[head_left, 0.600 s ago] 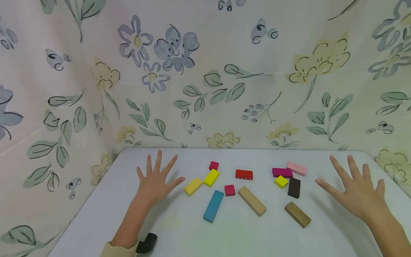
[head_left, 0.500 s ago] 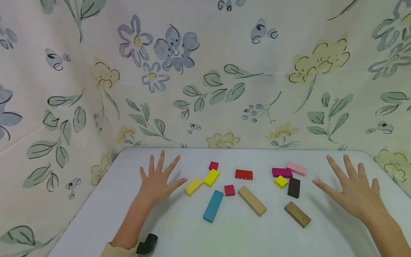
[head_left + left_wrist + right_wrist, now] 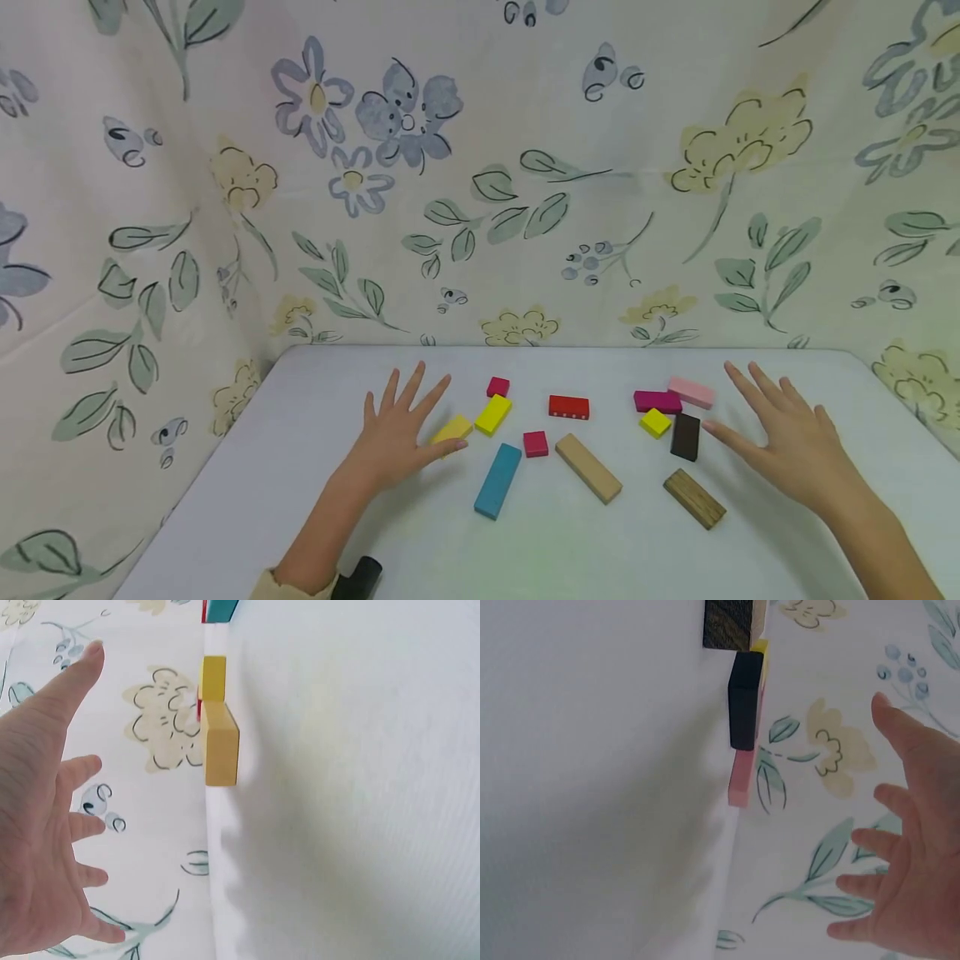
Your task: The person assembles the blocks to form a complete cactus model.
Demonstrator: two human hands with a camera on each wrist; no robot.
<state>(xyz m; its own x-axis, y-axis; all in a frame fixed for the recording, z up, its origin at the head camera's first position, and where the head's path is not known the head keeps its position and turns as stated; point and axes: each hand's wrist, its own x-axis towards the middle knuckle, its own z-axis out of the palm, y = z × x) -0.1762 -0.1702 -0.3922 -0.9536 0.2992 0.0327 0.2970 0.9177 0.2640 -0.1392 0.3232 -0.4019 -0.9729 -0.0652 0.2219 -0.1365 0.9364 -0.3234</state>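
With fingers spread, my left hand (image 3: 393,437) hovers over the white table beside the pale yellow block (image 3: 452,432), partly covering it in the head view. The left wrist view shows that hand raised clear of the yellow blocks. My right hand (image 3: 791,446), also spread and holding nothing, hovers just right of the dark brown block (image 3: 686,437). Near that block lie a small yellow block (image 3: 656,423), a magenta block (image 3: 657,402), a pink block (image 3: 692,392) and a wood-grain block (image 3: 694,498). A bright yellow block (image 3: 493,415) lies by the pale yellow one.
Mid-table are a blue block (image 3: 498,481), a tan block (image 3: 588,468), a red block with white dots (image 3: 568,407) and two small crimson blocks, one nearer (image 3: 536,444) and one farther (image 3: 498,387). A floral curtain (image 3: 480,183) hangs behind the table (image 3: 585,550).
Both hands have moved inward toward the blocks, the left one rightward and the right one leftward. The blocks have stayed where they were.
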